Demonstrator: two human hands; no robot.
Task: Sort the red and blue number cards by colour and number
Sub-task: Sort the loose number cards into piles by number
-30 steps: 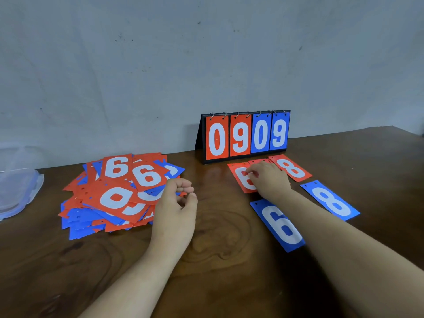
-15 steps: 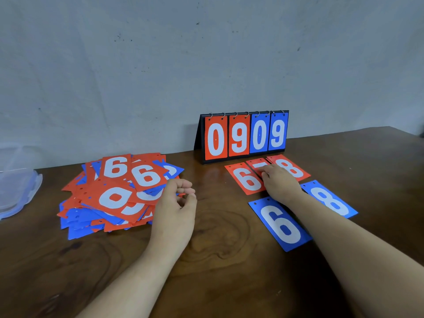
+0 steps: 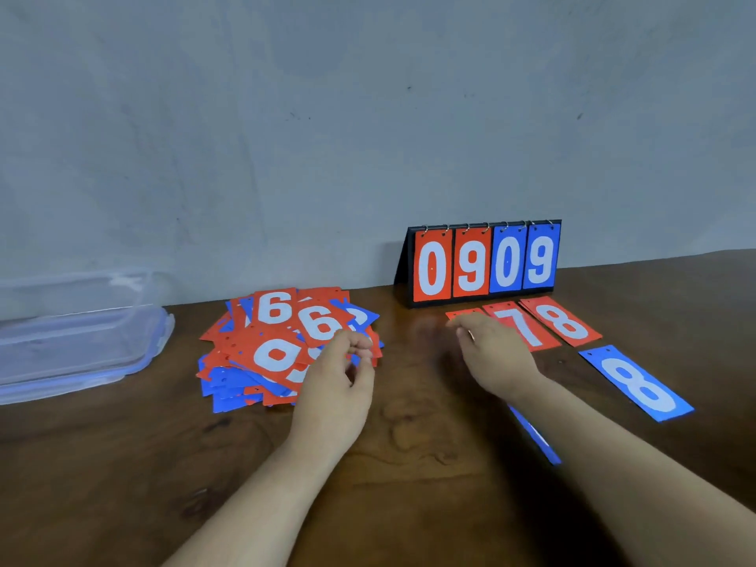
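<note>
Right grip [image 3: 491,356] over card [image 3: 459,314], near scoreboard [image 3: 484,263]

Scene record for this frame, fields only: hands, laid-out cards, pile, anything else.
left hand: loosely curled at the pile's right edge, nothing visibly held
right hand: blurred, over a mostly hidden red card
red row: red card, red 7, red 8
blue cards: blue 8; blue card mostly under right forearm
pile: mixed red and blue, unsorted
scoreboard: reads 0909
container: clear plastic, far left

right hand [image 3: 495,358] shifted left, red 7 card [image 3: 521,327] now uncovered
</note>
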